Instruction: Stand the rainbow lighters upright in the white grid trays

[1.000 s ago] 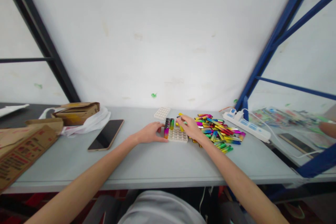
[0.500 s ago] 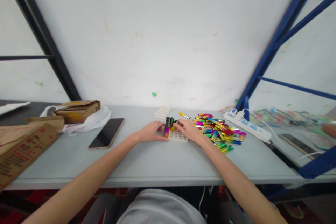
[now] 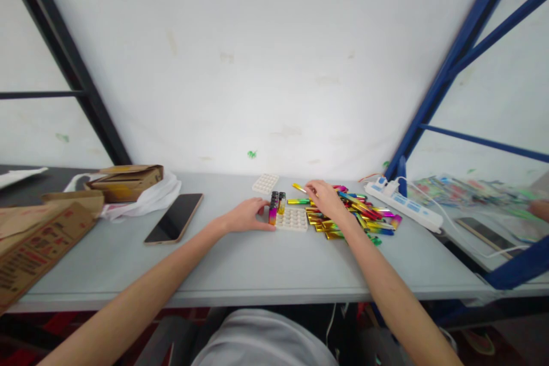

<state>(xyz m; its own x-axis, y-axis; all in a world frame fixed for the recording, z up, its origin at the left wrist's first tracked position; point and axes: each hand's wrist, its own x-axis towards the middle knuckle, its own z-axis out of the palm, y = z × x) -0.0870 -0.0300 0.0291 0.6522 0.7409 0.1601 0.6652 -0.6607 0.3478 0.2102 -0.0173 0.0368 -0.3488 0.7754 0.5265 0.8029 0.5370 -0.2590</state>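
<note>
My left hand [image 3: 247, 215] rests at the left end of a white grid tray [image 3: 294, 219], its thumb at the near corner and its fingers at the far side. Several lighters with black tops and shiny bodies stand upright in the tray's left cells, a purple-pink lighter [image 3: 273, 216] in front and a yellow lighter [image 3: 282, 206] beside them. My right hand [image 3: 326, 199] is over the left part of a loose lighter pile [image 3: 364, 211]. Its fingertips are closed at the right end of a yellow-and-silver lighter [image 3: 299, 188]; the contact is partly hidden.
A second white grid tray [image 3: 265, 183] lies behind the first. To the left are a phone [image 3: 174, 218], a white plastic bag [image 3: 150, 200] and cardboard boxes [image 3: 51, 234]. A power strip [image 3: 405, 206] with cables lies to the right, beside a blue metal frame [image 3: 446, 77].
My right hand has moved from the tray to the right, onto the pile. Lighters at the pile's left side have shifted toward the tray. My left hand has stayed in place.
</note>
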